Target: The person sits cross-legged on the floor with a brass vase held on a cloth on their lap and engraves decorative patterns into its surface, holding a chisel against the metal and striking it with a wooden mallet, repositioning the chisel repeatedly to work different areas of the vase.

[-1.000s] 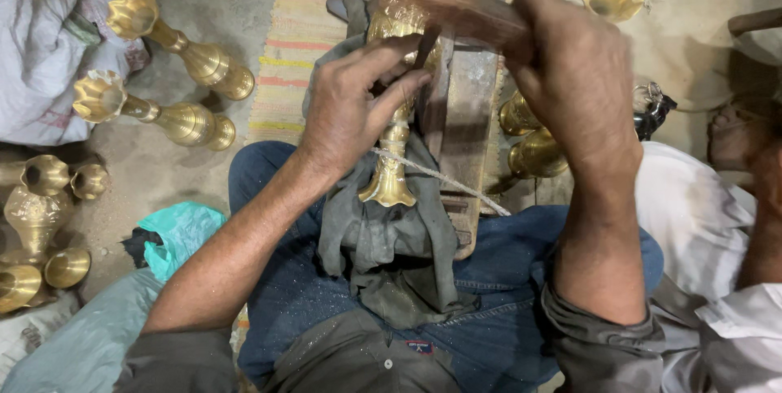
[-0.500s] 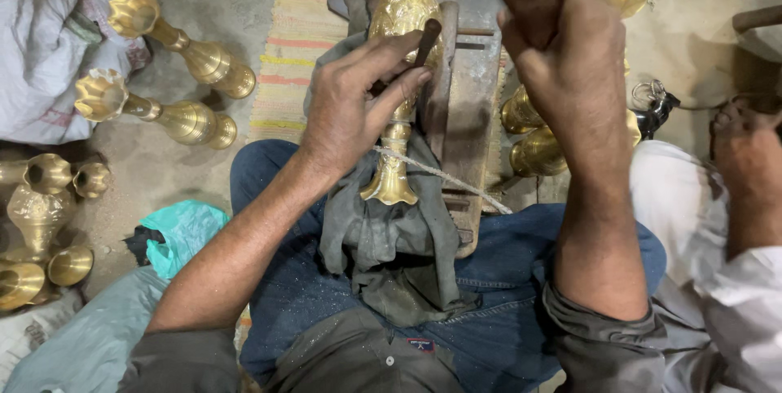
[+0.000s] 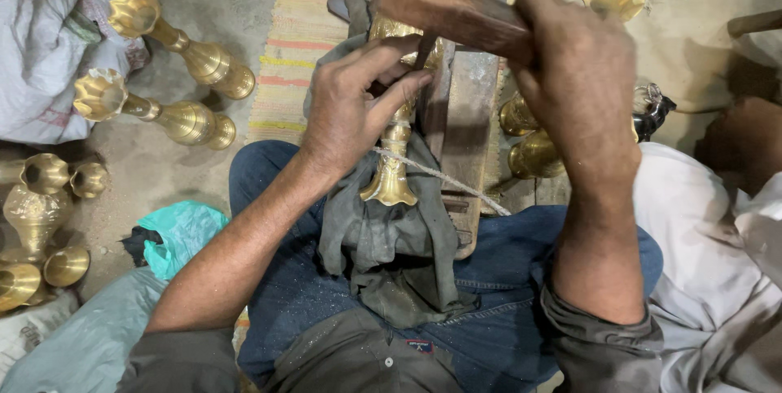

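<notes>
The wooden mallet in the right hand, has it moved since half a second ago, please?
Yes. The wooden mallet, held in the right hand, has swung down and leftward, its head now over the brass vase beside the wooden block.

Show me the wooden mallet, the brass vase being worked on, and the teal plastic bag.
wooden mallet (image 3: 452,10), head view, on its brown head.
brass vase (image 3: 391,173), head view, on its flared end.
teal plastic bag (image 3: 183,230), head view, on its crumpled middle.
</notes>
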Available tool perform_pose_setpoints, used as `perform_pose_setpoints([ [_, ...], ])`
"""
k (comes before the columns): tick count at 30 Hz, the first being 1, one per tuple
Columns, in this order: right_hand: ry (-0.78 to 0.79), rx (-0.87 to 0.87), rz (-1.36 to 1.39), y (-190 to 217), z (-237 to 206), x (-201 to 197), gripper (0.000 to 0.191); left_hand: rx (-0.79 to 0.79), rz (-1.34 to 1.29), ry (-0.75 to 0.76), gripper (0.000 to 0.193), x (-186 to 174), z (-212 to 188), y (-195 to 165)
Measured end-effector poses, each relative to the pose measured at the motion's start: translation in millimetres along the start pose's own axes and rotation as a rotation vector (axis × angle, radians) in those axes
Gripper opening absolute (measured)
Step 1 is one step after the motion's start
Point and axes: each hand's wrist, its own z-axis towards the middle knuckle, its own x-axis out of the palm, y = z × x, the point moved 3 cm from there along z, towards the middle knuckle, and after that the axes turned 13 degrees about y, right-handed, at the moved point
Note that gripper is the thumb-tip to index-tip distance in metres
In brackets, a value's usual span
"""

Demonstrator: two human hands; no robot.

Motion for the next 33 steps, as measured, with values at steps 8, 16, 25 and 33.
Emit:
perform_pose_setpoints([
  [8,-0.025,0.026,-0.013,-11.5,-3.5,11.3,0.018,0.043,-0.086,-0.011,0.032,-0.1,-0.6,1.5],
  [16,-0.022,-0.009,0.295,-13.2,-4.0,7.7,0.026,0.081,-0.068,-0.034,0.031,5.3,-3.1,6.5],
  [25,0.004,-0.004,0.221,-5.9,-1.6,2.8,0.021,0.095,-0.126,-0.044,0.03,1.8,-3.2,4.6],
  [33,0.008,-0.013,0.153,-5.0,-2.1,0.0,0.022,0.037,-0.121,-0.027,0.026,-1.4,-2.7,1.7],
])
